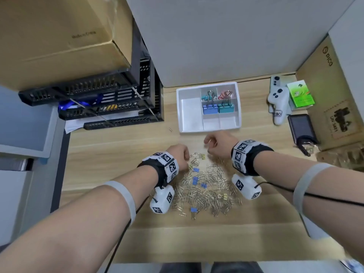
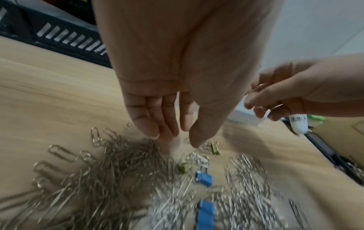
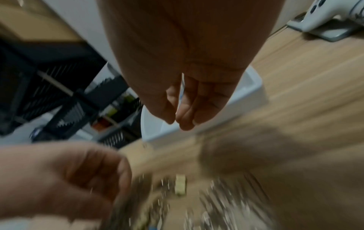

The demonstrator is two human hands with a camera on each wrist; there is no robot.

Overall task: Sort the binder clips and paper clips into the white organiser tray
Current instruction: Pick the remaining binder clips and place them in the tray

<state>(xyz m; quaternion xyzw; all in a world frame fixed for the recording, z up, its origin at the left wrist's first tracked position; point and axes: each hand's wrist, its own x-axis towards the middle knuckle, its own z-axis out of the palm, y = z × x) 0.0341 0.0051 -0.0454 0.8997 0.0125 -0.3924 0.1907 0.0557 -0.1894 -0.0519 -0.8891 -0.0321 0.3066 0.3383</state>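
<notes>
A wide heap of silver paper clips (image 1: pixel 210 186) lies on the wooden desk, with small blue binder clips (image 1: pixel 195 181) and gold binder clips (image 1: pixel 202 156) mixed in. Behind it sits the white organiser tray (image 1: pixel 192 113); a large blue binder clip (image 1: pixel 210 109) and a teal one (image 1: pixel 226 108) stand in its middle compartments. My left hand (image 2: pixel 177 138) hovers over the heap's far left edge, fingers pointing down and holding nothing. My right hand (image 3: pixel 176 122) is raised between heap and tray, thumb and fingers pinching what looks like a small blue binder clip (image 2: pixel 268 115).
Black stacked paper trays (image 1: pixel 118 103) and a big cardboard box (image 1: pixel 59 36) stand at the left. White controllers (image 1: pixel 277 99), a green box (image 1: pixel 300 94) and a black device (image 1: pixel 301 127) lie right of the tray. A grey partition closes the back.
</notes>
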